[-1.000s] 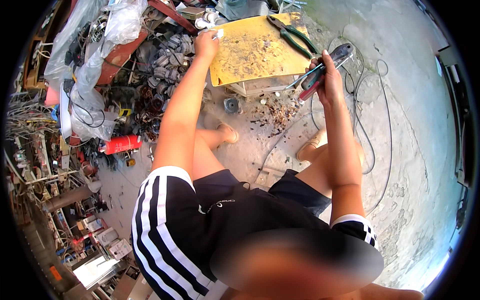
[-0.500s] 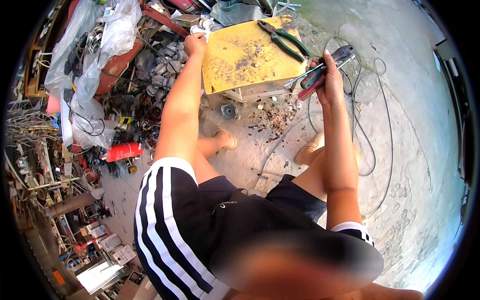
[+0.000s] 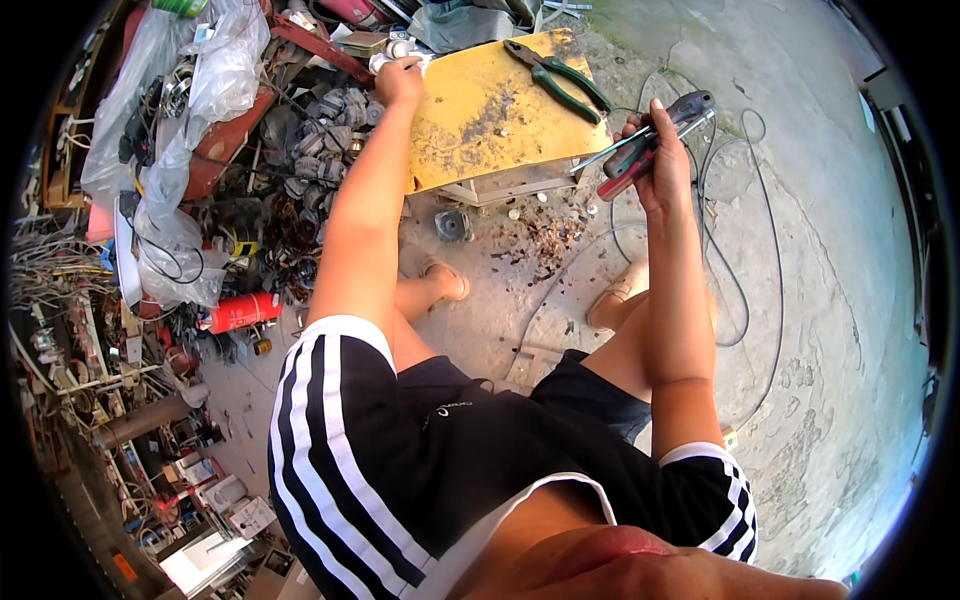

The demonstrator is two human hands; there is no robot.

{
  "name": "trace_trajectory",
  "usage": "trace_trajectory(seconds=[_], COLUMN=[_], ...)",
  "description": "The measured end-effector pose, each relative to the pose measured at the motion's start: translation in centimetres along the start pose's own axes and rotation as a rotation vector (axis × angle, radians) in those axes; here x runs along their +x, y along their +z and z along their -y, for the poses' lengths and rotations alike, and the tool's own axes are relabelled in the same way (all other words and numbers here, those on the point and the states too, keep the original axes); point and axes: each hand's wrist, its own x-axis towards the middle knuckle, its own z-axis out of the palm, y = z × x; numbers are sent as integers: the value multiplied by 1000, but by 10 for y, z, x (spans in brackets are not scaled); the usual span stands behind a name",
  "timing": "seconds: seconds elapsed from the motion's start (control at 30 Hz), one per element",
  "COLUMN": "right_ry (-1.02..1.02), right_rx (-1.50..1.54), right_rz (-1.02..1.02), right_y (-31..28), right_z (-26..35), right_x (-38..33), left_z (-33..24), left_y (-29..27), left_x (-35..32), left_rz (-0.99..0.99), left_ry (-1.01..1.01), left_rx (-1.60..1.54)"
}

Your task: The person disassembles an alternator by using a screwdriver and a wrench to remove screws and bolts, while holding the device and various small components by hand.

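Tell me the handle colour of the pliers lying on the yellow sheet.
Dark green; the pliers' handles show best in the head view.

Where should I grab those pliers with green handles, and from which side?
Probably best by the green handles of the pliers, coming from the right, where the right hand is. The handles spread in a V toward that side, while the metal jaws point away to the upper left.

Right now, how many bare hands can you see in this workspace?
2. The left hand is by the far left corner of the yellow board; the right hand, right of the board, grips several screwdriver-like tools. No other hand shows.
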Motion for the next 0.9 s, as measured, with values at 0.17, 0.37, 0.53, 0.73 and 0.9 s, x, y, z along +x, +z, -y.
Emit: trace_trajectory(seconds=[0.17,0.37,0.53,0.73,0.9], right_ry=[-16,-3,0,4,10], right_rx=[24,14,1,2,-20], right_rz=[-17,-18,-58,-23,-31], right_y=[-5,-1,0,-3,0], right_z=[5,4,7,7,7], right_x=[1,-3,-1,-1,-6], left_z=[-51,-51,-68,-83,-36], left_y=[23,24,43,9,4], left_x=[-58,3,-28,-89,-27], left_rz=[255,88,109,354,21], left_ry=[373,187,338,457,59], left_rx=[-151,-216,-109,-216,-164])
